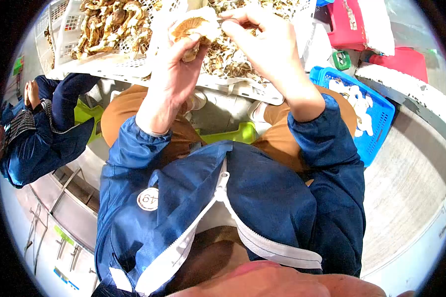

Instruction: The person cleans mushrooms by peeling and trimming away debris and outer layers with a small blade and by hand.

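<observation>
A large pale mushroom (197, 24) with its gilled side showing is held up by my left hand (176, 69), the thumb and fingers closed around it. Just to its right is my right hand (270, 44), thumb and forefinger pinched together close to the mushroom's edge. Something small and dark shows at those fingertips, too small to name. Below both hands a white plastic crate (243, 89) holds many mushroom pieces (228, 62). Another white crate (59, 37), to the left, is filled with brown mushrooms (116, 24).
To my right a blue basket (381, 126) holds several white pieces. Beyond it are a small green container (341, 60) and a red container (346, 29). A person in a blue jacket (49, 133) sits at the left with hands together. Light green plastic (233, 133) lies between my legs.
</observation>
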Tool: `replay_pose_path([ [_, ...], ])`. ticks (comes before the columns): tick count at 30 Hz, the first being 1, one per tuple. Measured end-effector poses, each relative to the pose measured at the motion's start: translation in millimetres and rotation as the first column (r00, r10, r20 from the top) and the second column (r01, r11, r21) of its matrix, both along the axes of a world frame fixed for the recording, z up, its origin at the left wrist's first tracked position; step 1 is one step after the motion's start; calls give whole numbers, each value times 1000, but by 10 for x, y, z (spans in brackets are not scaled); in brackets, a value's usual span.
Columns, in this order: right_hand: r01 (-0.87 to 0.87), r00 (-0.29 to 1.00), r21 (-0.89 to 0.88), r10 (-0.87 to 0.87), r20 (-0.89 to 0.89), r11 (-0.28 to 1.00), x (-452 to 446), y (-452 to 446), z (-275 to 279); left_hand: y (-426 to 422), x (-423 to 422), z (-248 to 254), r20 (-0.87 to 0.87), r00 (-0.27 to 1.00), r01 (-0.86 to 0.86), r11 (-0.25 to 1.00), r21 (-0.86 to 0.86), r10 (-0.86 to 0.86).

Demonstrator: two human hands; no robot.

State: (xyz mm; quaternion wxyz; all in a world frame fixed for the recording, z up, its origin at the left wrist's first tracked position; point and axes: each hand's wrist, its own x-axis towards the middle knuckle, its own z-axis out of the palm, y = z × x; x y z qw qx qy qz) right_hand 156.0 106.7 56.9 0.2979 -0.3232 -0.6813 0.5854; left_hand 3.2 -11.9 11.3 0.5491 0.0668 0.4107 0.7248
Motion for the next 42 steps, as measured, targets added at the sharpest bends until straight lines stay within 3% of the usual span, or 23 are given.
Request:
replay_pose_path([
  [6, 32, 995, -3, -32, 90, 999, 95, 172, 26, 13, -48, -5, 20, 1000, 9, 999, -31, -9],
  [7, 47, 982, -57, -36, 184, 997, 108, 204, 140, 7, -67, -53, 29, 1000, -3, 999, -35, 4],
  [10, -24, 1000, 110, 24, 5, 994, 56, 175, 36, 25, -101, -67, -24, 1000, 1, 998, -57, -2],
  [11, -58, 997, 33, 56, 53, 998, 71, 124, 65, 33, -87, -45, -47, 999, -3, 998, -56, 0],
  [14, -105, 984, 438, 157, -83, 893, 45, 100, -123, 56, 4, 13, -119, 993, -21, 998, -59, 13],
  [18, -49, 998, 474, 55, 1, 879, 18, 46, -191, 66, 17, -15, -185, 982, -37, 997, -71, 23],
  [22, -38, 998, 246, 51, -45, 968, 7, 68, -222, 107, 63, 105, -185, 982, -34, 999, -20, 29],
  [23, -81, 994, 173, 66, 85, 982, 35, 45, -100, 110, 57, 111, -170, 985, -35, 999, -1, 34],
  [24, -66, 997, 300, 77, -22, 952, 26, 99, -327, 101, 57, 95, -156, 987, -37, 999, 17, 39],
  [25, -56, 998, 172, 59, -14, 983, 43, 40, -169, 80, 77, 45, -177, 984, -25, 1000, 17, 27],
  [26, -86, 992, 146, 71, 108, 985, 49, 54, -115, 90, 65, 8, -200, 980, -14, 1000, 16, 17],
  [28, -67, 998, 193, 68, 4, 979, 39, 79, -140, 115, 99, 121, -52, 998, -44, 998, 42, 46],
  [31, -64, 998, 140, 62, 20, 988, 65, 62, -132, 107, 101, 37, -46, 998, -32, 997, 69, 35],
  [34, -59, 998, 22, 59, 16, 998, 57, 65, -90, 94, 43, 152, 25, 1000, 7, 1000, 29, -8],
  [38, -64, 989, -195, 37, -141, 979, 47, 188, -212, 30, -79, 232, 142, 987, 70, 998, 6, -70],
  [39, -25, 995, -166, 9, -97, 986, 44, 226, -217, 21, -93, 219, 177, 979, 98, 995, 28, -102],
  [42, -57, 945, 258, -31, 325, 964, 60, 333, -223, 30, -107, 164, 229, 961, 146, 988, 45, -152],
])
